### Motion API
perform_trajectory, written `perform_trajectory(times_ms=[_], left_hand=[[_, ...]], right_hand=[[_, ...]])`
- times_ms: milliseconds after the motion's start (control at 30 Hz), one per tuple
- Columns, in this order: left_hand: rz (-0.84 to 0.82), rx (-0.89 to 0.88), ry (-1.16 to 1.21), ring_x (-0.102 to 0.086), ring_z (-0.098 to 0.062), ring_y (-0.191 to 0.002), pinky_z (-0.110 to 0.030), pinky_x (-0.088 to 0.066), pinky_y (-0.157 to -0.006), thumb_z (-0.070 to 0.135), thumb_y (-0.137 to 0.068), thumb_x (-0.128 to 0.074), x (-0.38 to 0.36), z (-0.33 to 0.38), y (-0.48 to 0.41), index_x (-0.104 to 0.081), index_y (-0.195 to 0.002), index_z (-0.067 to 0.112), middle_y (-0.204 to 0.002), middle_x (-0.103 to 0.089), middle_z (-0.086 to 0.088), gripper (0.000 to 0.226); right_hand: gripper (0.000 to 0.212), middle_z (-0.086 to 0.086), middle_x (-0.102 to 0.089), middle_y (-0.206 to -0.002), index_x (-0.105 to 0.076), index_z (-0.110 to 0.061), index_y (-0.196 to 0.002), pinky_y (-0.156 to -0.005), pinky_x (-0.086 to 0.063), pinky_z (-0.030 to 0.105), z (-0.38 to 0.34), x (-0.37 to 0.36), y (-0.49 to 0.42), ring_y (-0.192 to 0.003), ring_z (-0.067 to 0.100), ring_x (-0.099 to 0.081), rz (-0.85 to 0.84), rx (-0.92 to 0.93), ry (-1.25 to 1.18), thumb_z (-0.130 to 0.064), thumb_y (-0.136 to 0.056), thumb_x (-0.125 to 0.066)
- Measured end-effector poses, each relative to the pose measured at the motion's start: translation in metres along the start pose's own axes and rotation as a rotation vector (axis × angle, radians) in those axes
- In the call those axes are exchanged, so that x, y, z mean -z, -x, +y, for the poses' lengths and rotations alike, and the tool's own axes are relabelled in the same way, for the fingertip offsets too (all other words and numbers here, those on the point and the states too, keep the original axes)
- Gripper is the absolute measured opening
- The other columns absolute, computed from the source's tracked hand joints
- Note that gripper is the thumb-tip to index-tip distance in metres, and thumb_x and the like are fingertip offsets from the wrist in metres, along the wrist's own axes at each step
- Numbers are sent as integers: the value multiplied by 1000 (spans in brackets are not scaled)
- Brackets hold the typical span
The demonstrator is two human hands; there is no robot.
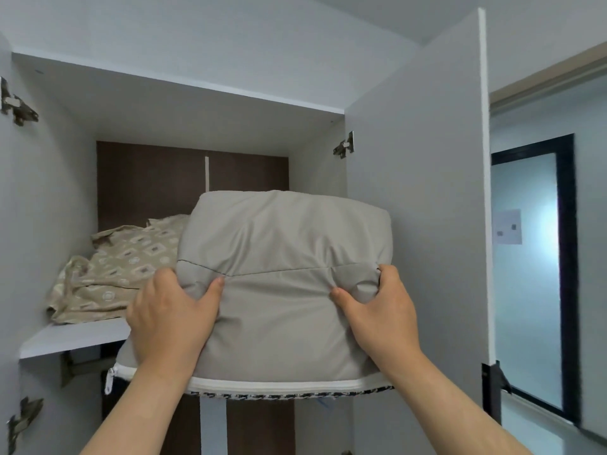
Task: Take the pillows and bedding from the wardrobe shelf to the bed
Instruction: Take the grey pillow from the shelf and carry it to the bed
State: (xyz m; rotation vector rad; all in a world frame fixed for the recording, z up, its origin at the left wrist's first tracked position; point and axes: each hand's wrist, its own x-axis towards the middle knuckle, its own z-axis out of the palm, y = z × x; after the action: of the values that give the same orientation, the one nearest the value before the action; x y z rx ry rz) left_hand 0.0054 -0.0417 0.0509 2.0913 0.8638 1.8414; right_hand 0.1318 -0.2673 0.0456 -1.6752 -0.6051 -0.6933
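A grey-beige pillow (282,244) with a white zipper along its lower edge sticks out over the front of the wardrobe shelf (72,339). My left hand (170,316) pinches its fabric at the lower left. My right hand (377,310) grips a fold at the lower right. Behind and to the left, crumpled beige bedding (121,267) with a diamond pattern lies on the shelf, partly hidden by the pillow.
The open wardrobe door (420,192) stands close on the right, with hinges (345,147) at its inner edge. The left door's hinges (16,106) show at the left border. A dark-framed glass door (532,274) is further right. The wardrobe's back panel is dark brown.
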Motion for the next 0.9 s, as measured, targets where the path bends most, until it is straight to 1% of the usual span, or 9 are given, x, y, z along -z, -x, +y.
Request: perform_trajectory(times_ms=[133, 200, 333, 400, 467, 533, 633, 733, 900], left_hand=[[-74, 8, 87, -55, -37, -84, -49, -45, -77, 59, -74, -68, 1, 11, 11, -49, -88, 9, -83, -58, -12, 56], [-110, 16, 142, -55, -39, -88, -49, -44, -80, 58, -73, -69, 1, 18, 16, -50, -92, 7, -88, -59, -15, 58], [-190, 38, 265, -55, -41, -89, -50, -42, -80, 53, -73, -72, 5, 38, 49, -49, -90, 5, -87, -57, -17, 56], [-211, 49, 374, -52, -39, -85, -49, -40, -78, 48, -73, -74, 15, 56, 72, -46, -86, 7, -82, -50, -13, 51], [-237, 67, 465, -45, -30, -78, -48, -40, -76, 45, -74, -75, 23, 71, 88, -42, -84, 11, -79, -45, -8, 49], [-273, 58, 537, -43, -26, -76, -47, -42, -74, 46, -74, -75, 34, 92, 109, -43, -83, 10, -78, -48, -8, 48], [-329, 18, 615, -49, -29, -75, -49, -46, -72, 47, -73, -75, 49, 128, 140, -45, -82, 10, -76, -50, -6, 48], [-379, -17, 679, -48, -30, -73, -45, -44, -71, 45, -73, -76, 66, 173, 171, -44, -81, 10, -75, -48, -4, 47], [-521, -51, 801, -54, -37, -76, -44, -43, -70, 44, -72, -77, 101, 268, 242, -50, -84, 5, -76, -52, -10, 49]], right_hand=[[43, -19, -58, -91, -46, -36, -93, -75, -46, 33, -13, 33, 23, -88, 13, -59, 66, -25, 69, -46, -68, -79], [41, -19, -58, -91, -43, -39, -89, -75, -48, 33, -18, 49, 33, -86, 11, -59, 91, -44, 105, -47, -68, -78], [40, -18, -60, -93, -45, -39, -90, -80, -51, 36, -26, 89, 60, -88, 9, -60, 146, -47, 209, -51, -67, -76], [41, -19, -58, -92, -44, -38, -90, -79, -50, 34, -32, 119, 76, -88, 9, -58, 185, -41, 281, -49, -69, -77], [41, -20, -57, -89, -44, -36, -90, -77, -49, 33, -40, 145, 88, -86, 10, -58, 229, -22, 338, -47, -69, -78], [42, -23, -55, -87, -43, -38, -89, -76, -47, 31, -47, 179, 100, -85, 9, -57, 276, -15, 391, -46, -70, -79], [42, -21, -58, -89, -45, -36, -93, -77, -49, 33, -52, 234, 126, -86, 10, -59, 347, -49, 447, -44, -70, -79], [44, -18, -59, -92, -46, -34, -96, -79, -50, 35, -58, 289, 151, -88, 12, -60, 416, -89, 507, -44, -69, -80], [45, -18, -58, -92, -45, -33, -97, -80, -49, 35, -72, 407, 200, -90, 14, -59, 537, -145, 630, -45, -70, -79]])
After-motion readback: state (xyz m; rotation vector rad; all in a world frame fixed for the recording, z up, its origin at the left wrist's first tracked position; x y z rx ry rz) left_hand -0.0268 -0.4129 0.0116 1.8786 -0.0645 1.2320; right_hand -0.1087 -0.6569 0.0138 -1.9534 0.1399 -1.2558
